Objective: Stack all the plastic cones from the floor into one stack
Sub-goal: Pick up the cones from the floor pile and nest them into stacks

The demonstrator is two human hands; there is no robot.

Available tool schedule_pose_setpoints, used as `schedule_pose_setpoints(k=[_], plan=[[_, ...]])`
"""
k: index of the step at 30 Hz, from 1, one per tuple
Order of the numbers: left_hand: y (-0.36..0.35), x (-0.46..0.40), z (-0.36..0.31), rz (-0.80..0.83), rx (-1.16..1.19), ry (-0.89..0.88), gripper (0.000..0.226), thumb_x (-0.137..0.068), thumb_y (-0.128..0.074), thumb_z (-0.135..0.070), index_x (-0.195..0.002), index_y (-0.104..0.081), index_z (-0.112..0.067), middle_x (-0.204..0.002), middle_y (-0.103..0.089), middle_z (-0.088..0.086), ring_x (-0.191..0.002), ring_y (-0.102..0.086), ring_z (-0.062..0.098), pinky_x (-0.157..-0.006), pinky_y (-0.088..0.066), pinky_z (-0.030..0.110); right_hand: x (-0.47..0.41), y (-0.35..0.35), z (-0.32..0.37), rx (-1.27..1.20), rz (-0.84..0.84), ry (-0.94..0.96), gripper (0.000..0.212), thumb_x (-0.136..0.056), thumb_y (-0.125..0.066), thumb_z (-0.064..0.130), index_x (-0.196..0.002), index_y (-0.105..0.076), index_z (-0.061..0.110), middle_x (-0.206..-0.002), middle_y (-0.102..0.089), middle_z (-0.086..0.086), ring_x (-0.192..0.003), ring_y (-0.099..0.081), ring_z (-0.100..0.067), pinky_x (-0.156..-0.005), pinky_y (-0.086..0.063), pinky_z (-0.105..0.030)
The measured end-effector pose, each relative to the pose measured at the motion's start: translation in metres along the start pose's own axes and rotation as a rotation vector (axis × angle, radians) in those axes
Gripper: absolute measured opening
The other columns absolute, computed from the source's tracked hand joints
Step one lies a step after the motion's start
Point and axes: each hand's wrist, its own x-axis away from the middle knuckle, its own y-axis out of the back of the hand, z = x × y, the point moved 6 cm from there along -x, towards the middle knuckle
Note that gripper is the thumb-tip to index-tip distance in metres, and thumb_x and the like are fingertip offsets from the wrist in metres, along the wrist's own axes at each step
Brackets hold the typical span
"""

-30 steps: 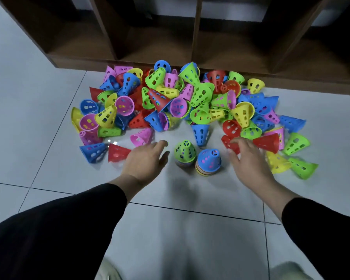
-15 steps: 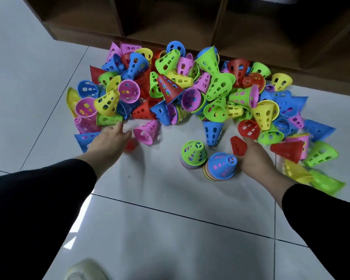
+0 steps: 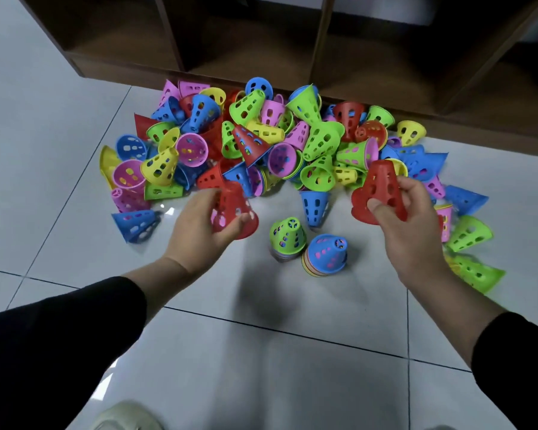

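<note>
Hands grip perforated red plastic cones: left hand [image 3: 199, 226] one, right hand [image 3: 404, 225] another.

I seem to be indoors in a home or playroom: glossy pale floor tiles [image 3: 261, 352] under me, a dark wooden cubby shelf [image 3: 292, 41] at floor level, and a heap of bright toy cones [image 3: 261, 144] against it.

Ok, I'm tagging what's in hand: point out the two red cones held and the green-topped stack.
left red cone [image 3: 235, 212], head view, side wall
right red cone [image 3: 381, 189], head view, side wall
green-topped stack [image 3: 288, 234], head view, top cone's side
</note>
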Motion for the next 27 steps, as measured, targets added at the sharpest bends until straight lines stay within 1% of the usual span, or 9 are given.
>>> schedule_pose_setpoints(k=[2,4,8,11,15,18,21,23,27], plan=[[-0.025,-0.003,-0.037,0.002,0.169,-0.019,0.039,-0.079,-0.06,-0.059,-0.107,-0.052,-0.033,-0.1,-0.062,-0.01,-0.088,-0.056,0.001,-0.074,-0.038,0.006,0.018,-0.003,0.01,-0.015,0.018,0.071,0.037,-0.081,-0.07,0.027,-0.114,-0.054,0.032,-0.102,-0.071,0.018,-0.093,-0.066,0.004,-0.078,-0.048,-0.009],[-0.045,-0.003,-0.066,0.022,0.259,-0.066,0.042,-0.08,-0.062,-0.059,-0.112,-0.053,-0.033,-0.101,-0.062,-0.014,-0.093,-0.057,-0.005,-0.078,-0.04,0.007,0.035,-0.009,0.011,-0.024,0.071,0.107,0.043,-0.08,-0.072,0.034,-0.117,-0.05,0.035,-0.106,-0.07,0.01,-0.097,-0.067,-0.002,-0.082,-0.05,-0.014],[-0.073,-0.002,-0.081,0.066,0.126,-0.168,0.047,-0.082,-0.072,-0.047,-0.117,-0.058,-0.019,-0.107,-0.063,-0.003,-0.098,-0.057,0.015,-0.085,-0.046,0.029,0.055,-0.023,-0.014,0.054,0.199,0.026,0.048,-0.074,-0.075,0.045,-0.112,-0.045,0.049,-0.105,-0.069,0.022,-0.096,-0.067,0.002,-0.08,-0.049,-0.013],[-0.092,-0.002,-0.06,0.206,-0.028,-0.032,0.048,-0.083,-0.076,-0.039,-0.12,-0.055,-0.017,-0.11,-0.062,0.004,-0.101,-0.058,0.027,-0.085,-0.046,0.038,0.062,-0.028,-0.049,0.272,0.291,-0.075,0.051,-0.072,-0.082,0.041,-0.106,-0.044,0.044,-0.109,-0.064,0.024,-0.104,-0.06,0.008,-0.085,-0.045,-0.013],[-0.102,0.006,-0.035,0.37,-0.089,-0.018,0.078,-0.081,-0.068,-0.062,-0.142,-0.045,-0.019,-0.138,-0.056,0.006,-0.125,-0.051,0.025,-0.105,-0.041,0.034,0.06,-0.018,-0.074,0.119,0.369,-0.074,0.04,-0.089,-0.072,0.038,-0.118,-0.049,0.024,-0.143,-0.052,0.012,-0.134,-0.045,0.003,-0.108,-0.037,-0.017],[-0.083,0.012,-0.014,0.287,-0.159,-0.117,0.077,-0.089,-0.043,-0.072,-0.145,-0.044,-0.02,-0.144,-0.053,0.003,-0.132,-0.047,0.021,-0.11,-0.033,0.034,0.035,0.004,-0.088,0.178,0.244,-0.123,0.03,-0.098,-0.055,0.046,-0.118,-0.055,0.023,-0.126,-0.064,0.012,-0.121,-0.056,0.0,-0.102,-0.047,-0.029],[-0.05,-0.004,0.02,0.024,-0.297,-0.046,0.056,-0.096,-0.043,-0.057,-0.134,-0.054,-0.018,-0.124,-0.063,0.006,-0.11,-0.057,0.029,-0.093,-0.046,0.043,0.003,0.0,-0.106,0.362,0.309,-0.235,0.025,-0.095,-0.064,0.036,-0.116,-0.058,0.024,-0.112,-0.068,0.009,-0.11,-0.064,-0.011,-0.091,-0.047,-0.024],[-0.039,-0.021,0.044,-0.031,-0.438,0.052,0.054,-0.093,-0.049,-0.053,-0.134,-0.051,-0.018,-0.126,-0.059,0.009,-0.111,-0.055,0.033,-0.089,-0.047,0.047,-0.013,-0.015,-0.116,0.453,0.416,-0.327,0.037,-0.091,-0.07,0.036,-0.124,-0.058,0.021,-0.119,-0.066,0.001,-0.109,-0.063,-0.015,-0.097,-0.048,-0.033],[-0.044,-0.043,0.079,0.102,-0.625,0.229,0.074,-0.086,-0.056,-0.07,-0.138,-0.041,-0.02,-0.136,-0.052,0.01,-0.122,-0.05,0.033,-0.093,-0.047,0.049,-0.034,-0.056,-0.118,0.426,0.475,-0.44,0.073,-0.082,-0.078,0.042,-0.142,-0.046,0.014,-0.13,-0.06,-0.009,-0.115,-0.061,-0.024,-0.103,-0.047,-0.043]])
